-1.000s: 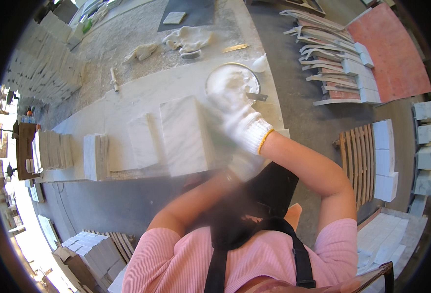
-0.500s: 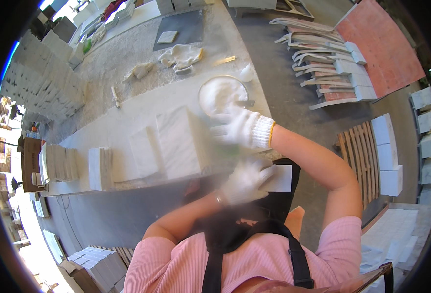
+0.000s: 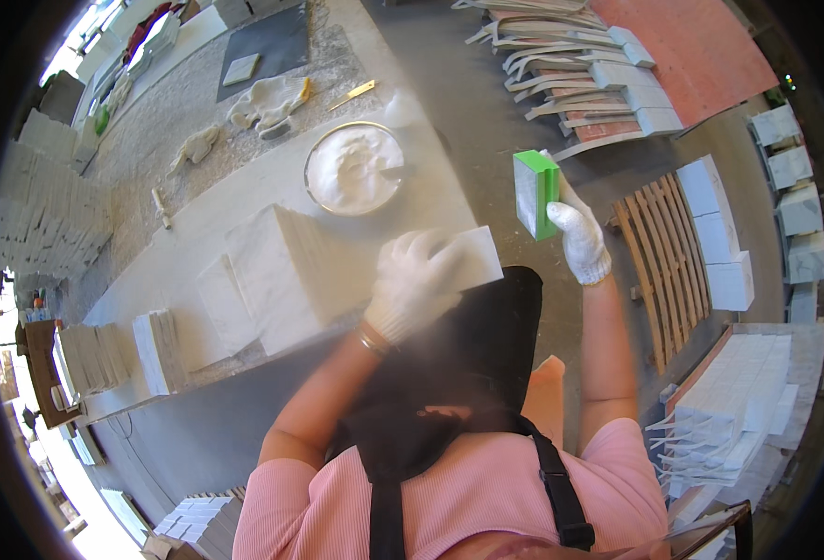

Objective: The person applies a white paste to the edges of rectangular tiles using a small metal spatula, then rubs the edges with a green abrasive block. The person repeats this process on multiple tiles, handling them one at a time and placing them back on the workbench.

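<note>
In a white knit glove, my left hand is closed around a small white marble tile at the front edge of the table. My right hand, gloved too, grips a green sanding block with a pale, powdery face, held out to the right past the table edge. Beyond my left hand stands a round clear bowl of white powder. A stack of larger white marble tiles stands left of that hand, one thin tile leaning beside it.
Work gloves and a yellow-handled tool lie farther back on the dusty table. More tile stacks line its left end. To my right stand a slatted wooden pallet and a red board with white blocks.
My right hand has swung from beside the bowl out to the right, and the green sanding block is now plainly visible. My left hand has moved up and forward with the tile, over the table edge.
</note>
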The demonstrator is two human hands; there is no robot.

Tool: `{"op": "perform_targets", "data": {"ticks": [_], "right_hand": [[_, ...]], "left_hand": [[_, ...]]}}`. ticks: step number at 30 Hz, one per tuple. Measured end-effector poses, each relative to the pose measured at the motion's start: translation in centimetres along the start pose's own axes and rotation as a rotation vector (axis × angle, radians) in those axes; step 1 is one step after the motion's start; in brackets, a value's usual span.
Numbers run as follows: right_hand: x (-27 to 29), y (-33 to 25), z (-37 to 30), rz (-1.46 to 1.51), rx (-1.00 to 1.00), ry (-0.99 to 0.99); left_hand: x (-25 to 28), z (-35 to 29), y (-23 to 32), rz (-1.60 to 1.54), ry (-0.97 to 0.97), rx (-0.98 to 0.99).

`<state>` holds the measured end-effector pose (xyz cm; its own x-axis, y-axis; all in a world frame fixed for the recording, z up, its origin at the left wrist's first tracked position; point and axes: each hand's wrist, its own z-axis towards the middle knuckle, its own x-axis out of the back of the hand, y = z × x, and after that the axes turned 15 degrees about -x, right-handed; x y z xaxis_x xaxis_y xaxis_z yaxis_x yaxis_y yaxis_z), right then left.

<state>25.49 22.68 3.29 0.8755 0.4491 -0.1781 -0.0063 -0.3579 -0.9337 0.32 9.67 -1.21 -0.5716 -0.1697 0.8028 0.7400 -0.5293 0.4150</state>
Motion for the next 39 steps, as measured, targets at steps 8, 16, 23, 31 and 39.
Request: {"op": "perform_targets", "data": {"ticks": [8, 16, 23, 31, 39], "right_hand": [[1.9, 7.7, 0.4, -0.013, -0.166, 0.172], [-1.7, 9.7, 5.2, -0.321, -0.007, 0.232], [-1.1, 8.3, 1.9, -0.563, -0.028, 0.212], [-1.8, 8.7, 4.2, -0.282, -0.032, 0.165], [-1.7, 8.7, 4.7, -0.501, -0.004, 0.231]], "left_hand": [[-2.7, 2.1, -1.9, 0.097, 0.01, 0.039], [-2.6, 1.8, -2.6, 0.09, 0.014, 0.011], [-2.8, 1.6, -3.1, 0.091, 0.017, -0.003], [-2.9, 1.6, -3.0, 0.083, 0.069, -0.011], [-3.2, 1.4, -3.1, 0.095, 0.064, -0.017]]}}
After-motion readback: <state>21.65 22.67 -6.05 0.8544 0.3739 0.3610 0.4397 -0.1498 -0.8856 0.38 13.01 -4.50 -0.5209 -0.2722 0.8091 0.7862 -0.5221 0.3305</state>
